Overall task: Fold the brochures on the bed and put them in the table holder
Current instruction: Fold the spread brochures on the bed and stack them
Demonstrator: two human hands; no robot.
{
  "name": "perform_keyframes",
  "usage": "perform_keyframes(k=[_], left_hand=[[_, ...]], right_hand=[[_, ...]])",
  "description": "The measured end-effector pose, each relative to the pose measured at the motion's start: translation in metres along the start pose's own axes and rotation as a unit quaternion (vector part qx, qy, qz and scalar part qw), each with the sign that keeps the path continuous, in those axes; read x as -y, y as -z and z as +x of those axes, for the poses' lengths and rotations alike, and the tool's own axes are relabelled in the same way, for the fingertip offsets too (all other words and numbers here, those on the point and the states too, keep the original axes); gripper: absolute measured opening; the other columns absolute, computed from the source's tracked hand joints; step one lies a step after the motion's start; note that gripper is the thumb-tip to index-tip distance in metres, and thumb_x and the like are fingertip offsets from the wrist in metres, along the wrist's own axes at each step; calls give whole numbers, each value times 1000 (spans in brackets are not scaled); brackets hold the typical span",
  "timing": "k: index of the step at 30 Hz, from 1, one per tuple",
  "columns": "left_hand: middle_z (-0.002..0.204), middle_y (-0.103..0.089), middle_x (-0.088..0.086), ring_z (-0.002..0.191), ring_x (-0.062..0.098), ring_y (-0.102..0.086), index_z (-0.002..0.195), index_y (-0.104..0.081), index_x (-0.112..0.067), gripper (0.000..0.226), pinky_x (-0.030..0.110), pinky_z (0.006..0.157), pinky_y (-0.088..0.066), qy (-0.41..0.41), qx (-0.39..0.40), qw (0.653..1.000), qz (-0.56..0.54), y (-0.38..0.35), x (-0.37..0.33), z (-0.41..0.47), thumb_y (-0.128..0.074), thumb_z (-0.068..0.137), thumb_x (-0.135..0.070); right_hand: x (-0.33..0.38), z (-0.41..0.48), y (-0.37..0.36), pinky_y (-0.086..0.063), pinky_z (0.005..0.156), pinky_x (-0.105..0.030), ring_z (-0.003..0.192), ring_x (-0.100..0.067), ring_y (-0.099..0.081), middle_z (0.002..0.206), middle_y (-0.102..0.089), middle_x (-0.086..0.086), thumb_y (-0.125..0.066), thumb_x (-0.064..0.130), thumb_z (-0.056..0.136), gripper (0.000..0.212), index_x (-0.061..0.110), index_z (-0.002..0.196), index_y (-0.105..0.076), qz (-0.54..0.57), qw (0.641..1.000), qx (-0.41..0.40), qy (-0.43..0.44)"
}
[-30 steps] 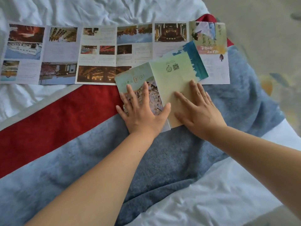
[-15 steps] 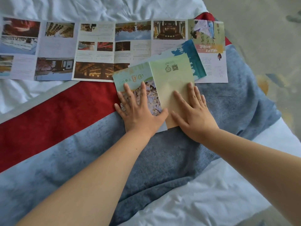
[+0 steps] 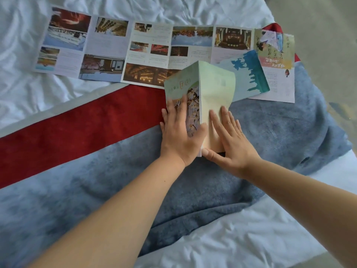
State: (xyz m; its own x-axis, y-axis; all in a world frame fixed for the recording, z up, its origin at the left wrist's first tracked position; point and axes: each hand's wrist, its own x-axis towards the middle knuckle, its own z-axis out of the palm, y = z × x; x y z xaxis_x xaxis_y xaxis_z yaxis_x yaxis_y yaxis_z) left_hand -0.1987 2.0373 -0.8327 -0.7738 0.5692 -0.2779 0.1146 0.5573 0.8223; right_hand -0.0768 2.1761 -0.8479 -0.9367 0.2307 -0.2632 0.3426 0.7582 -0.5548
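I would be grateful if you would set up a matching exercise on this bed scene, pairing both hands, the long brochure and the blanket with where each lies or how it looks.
Things:
1. left hand
2. right hand
3. long brochure
4. blanket

Place or state:
A. spread open, mostly on the white sheet
B. blue, beneath both forearms
C. flat on the plain pale panel
D. flat on the picture panel

Pairs: 1-D, 2-C, 3-A, 4-B
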Motion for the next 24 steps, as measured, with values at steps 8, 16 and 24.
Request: perform_keyframes(k=[8, 16, 24], left_hand=[[168, -21, -11, 156, 8, -12, 162, -19, -31, 68, 49, 127, -18, -48, -13, 982, -182, 47, 18, -19, -46, 99, -35], [172, 1, -1, 156, 7, -1, 163, -2, -18, 73, 23, 124, -8, -84, -82, 991, 70, 115, 65, -38, -42, 102, -21], [172, -4, -4, 158, 26, 7, 160, -21, -31, 63, 59, 122, 12, -23, 5, 910, 413, 128, 121, -61, -23, 101, -54]], right_hand=[[76, 15, -20, -3, 129, -55, 158, -16, 13, 173, 13, -2, -30, 65, 100, 82, 30, 164, 6, 54, 992, 21, 114], [124, 37, -59, -2, 129, -51, 158, -9, 12, 173, 10, 7, -26, 72, 99, 81, 36, 164, 7, 14, 985, 82, 150], [142, 32, -110, 2, 129, -45, 156, -18, 23, 171, 13, 12, -48, 87, 81, 113, 31, 165, 4, -128, 975, 116, 136]])
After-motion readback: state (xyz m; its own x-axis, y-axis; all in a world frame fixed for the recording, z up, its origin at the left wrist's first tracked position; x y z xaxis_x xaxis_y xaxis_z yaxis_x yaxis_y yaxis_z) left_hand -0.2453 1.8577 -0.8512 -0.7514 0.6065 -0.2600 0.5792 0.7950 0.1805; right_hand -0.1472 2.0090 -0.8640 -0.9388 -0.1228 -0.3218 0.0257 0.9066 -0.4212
